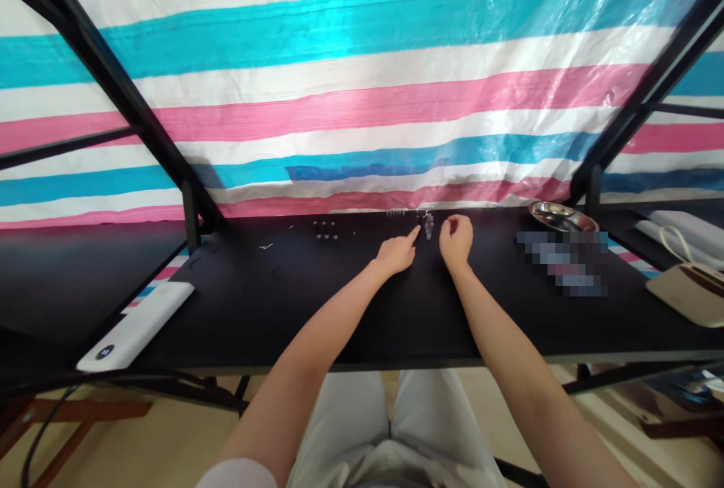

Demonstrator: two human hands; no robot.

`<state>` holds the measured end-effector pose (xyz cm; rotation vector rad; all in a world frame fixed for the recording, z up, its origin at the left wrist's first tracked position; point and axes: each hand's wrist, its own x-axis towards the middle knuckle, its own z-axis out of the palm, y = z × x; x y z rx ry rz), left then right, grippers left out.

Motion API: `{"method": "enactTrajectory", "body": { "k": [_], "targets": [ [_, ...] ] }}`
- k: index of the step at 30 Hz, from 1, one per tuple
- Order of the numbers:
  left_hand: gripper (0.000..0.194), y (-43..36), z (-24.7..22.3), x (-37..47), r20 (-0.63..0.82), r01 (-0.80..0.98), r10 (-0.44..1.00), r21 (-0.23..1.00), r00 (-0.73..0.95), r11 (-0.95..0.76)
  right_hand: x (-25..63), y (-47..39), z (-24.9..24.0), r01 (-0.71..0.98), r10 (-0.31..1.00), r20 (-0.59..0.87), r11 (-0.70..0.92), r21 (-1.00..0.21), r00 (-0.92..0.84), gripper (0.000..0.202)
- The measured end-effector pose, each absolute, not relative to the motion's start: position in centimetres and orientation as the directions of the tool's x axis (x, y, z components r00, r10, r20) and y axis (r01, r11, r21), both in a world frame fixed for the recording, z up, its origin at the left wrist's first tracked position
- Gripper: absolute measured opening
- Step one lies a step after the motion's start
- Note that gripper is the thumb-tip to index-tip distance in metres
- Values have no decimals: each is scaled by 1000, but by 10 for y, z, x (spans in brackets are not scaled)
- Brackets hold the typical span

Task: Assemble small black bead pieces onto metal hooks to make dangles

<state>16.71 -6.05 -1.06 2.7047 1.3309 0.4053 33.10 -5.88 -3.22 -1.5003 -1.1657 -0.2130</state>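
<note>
Blurred silvery pieces (429, 226) between your pointing left hand (397, 253) and your curled right hand (456, 240), either grip unclear

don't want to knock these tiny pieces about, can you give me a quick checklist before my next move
1. Left hand near the clustered pieces: ok, index finger extended just left of them.
2. Index finger touching a piece: cannot tell, too small to see.
3. Right hand near the clustered pieces: ok, to their right.
4. Right hand empty: cannot tell, fingers curled.
5. Row of pieces away from the fingers: ok, beyond the left hand.
6. Black tabletop free of scraps: not ok, a thin white strand lies at left.
</note>
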Motion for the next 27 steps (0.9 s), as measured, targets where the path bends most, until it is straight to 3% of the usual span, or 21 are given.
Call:
{"method": "enactTrajectory", "body": {
  "k": [4,9,13,15,18,23,27],
  "targets": [
    [61,-47,-5,181,146,784,801,165,581,-598,338,-53,-46,693,570,621,122,-711,538,17],
    [34,-45,0,190,176,841,844,111,507,-529,341,-52,-45,679,652,546,64,-731,526,21],
    [23,-46,-2,186,212,859,863,143,459,-492,338,-56,-44,739,809,397,-67,-671,434,20],
    [20,-45,-4,180,238,861,881,220,408,-458,335,-58,-44,783,860,330,-121,-610,390,19],
    [17,-46,-9,164,288,808,911,434,296,-399,331,-60,-43,823,886,287,-161,-545,363,19],
    [16,-58,-14,124,282,540,943,773,176,-332,327,-58,-45,832,878,297,-178,-526,376,28],
    [23,-71,-10,99,206,325,976,920,77,-219,326,-53,-50,839,868,322,-172,-517,377,26]
  ]
}}
